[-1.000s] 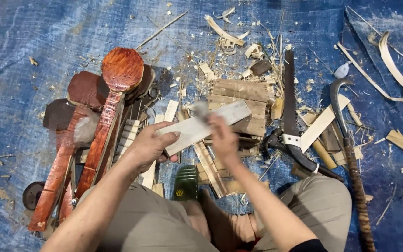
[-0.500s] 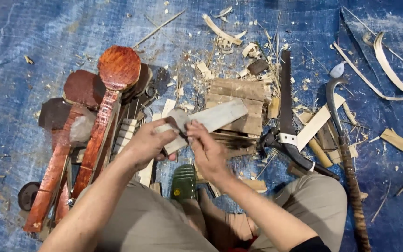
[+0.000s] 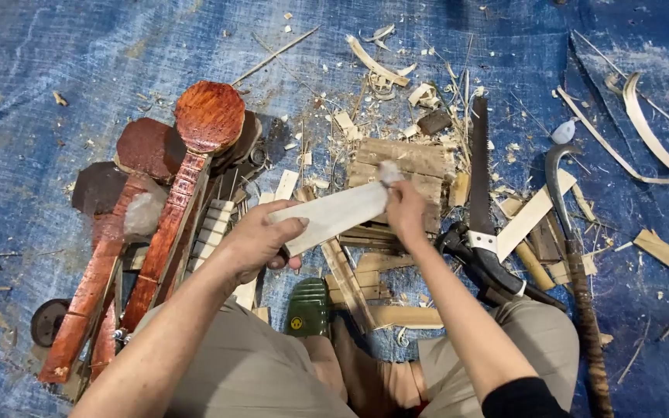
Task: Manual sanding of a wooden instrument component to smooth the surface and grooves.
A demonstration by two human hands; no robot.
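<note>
The left hand [image 3: 261, 241] is closed around the near end of a pale flat wooden slat [image 3: 331, 217], holding it slanted above the blue tarp [image 3: 56, 62]. The right hand [image 3: 404, 210] is closed on a small whitish pad [image 3: 389, 172], perhaps sandpaper, pressed on the slat's far end. Beneath lies a block of stacked wood pieces [image 3: 408, 166]. Left of the hands rest reddish-brown carved instrument necks [image 3: 187, 186]; to the right, a black-handled saw [image 3: 480, 201] and a curved-bladed tool [image 3: 571, 248].
</note>
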